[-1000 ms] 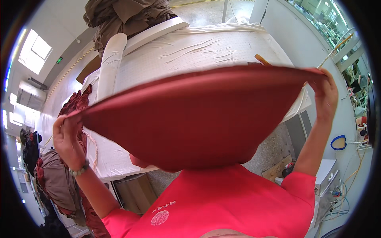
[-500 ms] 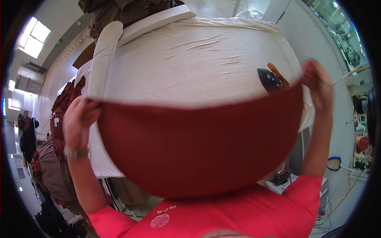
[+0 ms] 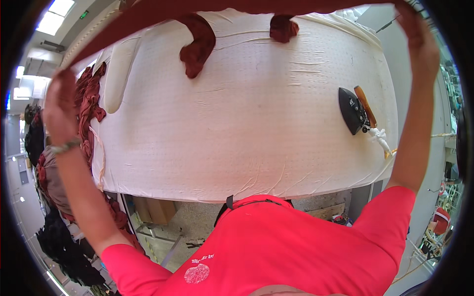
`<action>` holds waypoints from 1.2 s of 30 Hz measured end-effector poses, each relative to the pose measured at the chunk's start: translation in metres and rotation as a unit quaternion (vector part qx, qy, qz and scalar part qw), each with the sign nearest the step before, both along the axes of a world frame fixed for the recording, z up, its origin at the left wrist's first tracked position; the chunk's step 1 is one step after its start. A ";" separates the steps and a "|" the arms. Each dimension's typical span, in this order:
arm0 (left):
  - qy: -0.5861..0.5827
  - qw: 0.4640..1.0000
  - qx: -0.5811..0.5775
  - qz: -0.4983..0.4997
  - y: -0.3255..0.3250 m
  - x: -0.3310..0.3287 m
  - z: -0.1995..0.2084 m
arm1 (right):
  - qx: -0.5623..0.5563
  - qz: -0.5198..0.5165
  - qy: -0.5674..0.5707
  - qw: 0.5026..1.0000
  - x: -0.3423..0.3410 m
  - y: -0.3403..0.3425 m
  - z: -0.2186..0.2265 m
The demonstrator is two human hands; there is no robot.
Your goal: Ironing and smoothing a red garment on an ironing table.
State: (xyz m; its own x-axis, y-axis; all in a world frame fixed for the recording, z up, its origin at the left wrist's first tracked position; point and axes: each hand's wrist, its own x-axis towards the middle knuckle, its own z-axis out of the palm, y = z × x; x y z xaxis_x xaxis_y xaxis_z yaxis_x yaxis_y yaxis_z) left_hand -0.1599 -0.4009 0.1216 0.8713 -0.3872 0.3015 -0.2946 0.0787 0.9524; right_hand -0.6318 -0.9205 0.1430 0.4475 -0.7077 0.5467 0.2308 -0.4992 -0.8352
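Observation:
Both my arms are raised and spread wide, stretching a dark red garment (image 3: 237,7) across the top of the view. My left hand (image 3: 61,106) is closed on its left end, somewhat blurred. At the upper right my right hand (image 3: 418,39) grips the other end. Two sleeve-like parts, one longer (image 3: 200,47) and one shorter (image 3: 283,29), hang down over the white padded table (image 3: 237,133). Most of the garment lies beyond the upper edge of the picture.
A black iron (image 3: 353,111) with a wooden handle rests on the table's right side, its cord running off right. A narrow white padded board (image 3: 121,74) lies at the left. Beside it are crumpled dark red garments (image 3: 91,108). A cardboard box (image 3: 155,209) stands under the table.
My hands have lifted the garment up and away from me, and moved further apart. The table surface, formerly covered by the cloth, now shows, with sleeve-like parts dangling over its far side.

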 end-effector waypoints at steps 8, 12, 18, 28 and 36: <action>0.153 0.984 -0.070 -0.065 0.061 -0.092 -0.176 | 0.276 -0.031 0.025 0.960 -0.064 0.110 -0.190; 0.166 0.981 -0.085 -0.057 0.075 -0.123 -0.201 | 0.321 -0.084 0.033 0.943 -0.088 0.150 -0.216; 0.159 0.986 -0.056 -0.021 0.090 -0.149 -0.194 | 0.328 -0.086 0.138 0.931 -0.105 0.179 -0.204; 0.148 0.989 -0.008 0.011 0.149 -0.202 -0.159 | 0.332 -0.100 0.153 0.925 -0.182 0.227 -0.164; 0.160 0.983 0.090 0.007 0.220 -0.264 -0.270 | 0.375 -0.069 0.258 0.888 -0.237 0.272 -0.261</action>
State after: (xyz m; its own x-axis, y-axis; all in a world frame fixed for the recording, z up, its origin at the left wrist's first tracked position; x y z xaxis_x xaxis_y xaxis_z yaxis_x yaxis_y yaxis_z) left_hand -0.4240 -0.1812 -0.1485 0.9157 -0.3972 -0.0607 0.0219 -0.1017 0.9946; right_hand -0.8688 -0.6483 -0.1183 0.3822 -0.8533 -0.3546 -0.2986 0.2491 -0.9213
